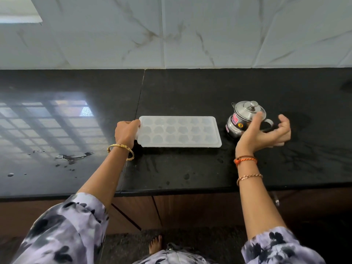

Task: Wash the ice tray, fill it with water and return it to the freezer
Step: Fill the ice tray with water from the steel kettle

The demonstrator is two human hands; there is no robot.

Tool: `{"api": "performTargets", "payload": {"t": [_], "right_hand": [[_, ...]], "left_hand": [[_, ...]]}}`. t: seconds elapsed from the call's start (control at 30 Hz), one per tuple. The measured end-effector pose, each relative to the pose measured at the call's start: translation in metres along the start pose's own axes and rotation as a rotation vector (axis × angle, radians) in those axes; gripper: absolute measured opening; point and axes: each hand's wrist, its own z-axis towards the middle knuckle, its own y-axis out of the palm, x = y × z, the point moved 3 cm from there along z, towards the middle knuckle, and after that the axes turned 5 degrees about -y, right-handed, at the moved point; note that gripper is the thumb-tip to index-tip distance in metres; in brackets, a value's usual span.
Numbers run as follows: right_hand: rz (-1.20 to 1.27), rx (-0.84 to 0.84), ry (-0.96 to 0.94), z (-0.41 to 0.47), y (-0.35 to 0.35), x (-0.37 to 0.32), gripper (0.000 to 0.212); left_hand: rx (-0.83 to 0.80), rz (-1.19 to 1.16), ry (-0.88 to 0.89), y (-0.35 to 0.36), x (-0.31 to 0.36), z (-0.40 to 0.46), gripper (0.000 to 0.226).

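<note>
The ice tray (pixel 180 131) lies flat on the black tabletop (pixel 190 88), about in the middle, a little closer to the front edge than to the wall. It is white and see-through, with three rows of round cups. I cannot tell if there is water in the cups.

The left hand (pixel 126 131) holds the short left end of the tray. Its fingers curl over that end. A gold bangle (pixel 121 151) sits on this wrist.

Just beside the right end of the tray stands a small shiny steel pot (pixel 245 119). It is upright, with a lid and a knob on top, a spout pointing left and a handle on its right side. It has a red sticker and a round yellow sticker on its front. The pot and the tray are near each other but do not touch.

The right hand (pixel 264 133) is at the pot. Its thumb is by the pot's lid, and its fingers are spread wide and bent a little, out past the handle. It does not grip the pot. An orange thread (pixel 245 160) and a thin chain (pixel 249 178) are on this wrist.

Water drops and a small puddle (pixel 73 156) lie on the left part of the tabletop. Light from a window shines there too. Behind the tabletop is a wall of white marble tiles (pixel 190 35). Under the front edge are brown cupboard doors (pixel 200 210). A bare foot (pixel 155 243) stands on the floor below.
</note>
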Motion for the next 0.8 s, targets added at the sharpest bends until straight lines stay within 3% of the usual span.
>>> {"api": "performTargets", "payload": {"t": [0.1, 0.17, 0.23, 0.37, 0.47, 0.8], "right_hand": [[0.097, -0.236, -0.441, -0.026, 0.002, -0.02, 0.009], [0.096, -0.549, -0.509, -0.042, 0.01, -0.023, 0.006], [-0.108, -0.796, -0.49, -0.053, 0.018, -0.016, 0.013], [-0.395, -0.791, -0.426, -0.053, 0.022, -0.001, 0.02], [-0.507, -0.896, -0.273, -0.053, 0.026, 0.013, 0.024], [-0.547, -0.992, 0.062, -0.047, 0.036, 0.028, 0.043]], "left_hand": [[-0.002, -0.008, -0.003, 0.0, 0.0, 0.0, 0.024], [0.004, -0.012, -0.012, 0.0, 0.0, -0.001, 0.026], [0.019, -0.02, -0.022, -0.001, 0.0, 0.0, 0.029], [0.004, -0.056, -0.009, 0.0, -0.002, 0.002, 0.021], [-0.009, -0.043, 0.02, 0.0, -0.003, 0.003, 0.021], [-0.004, -0.035, 0.034, 0.001, 0.0, 0.0, 0.023]]}}
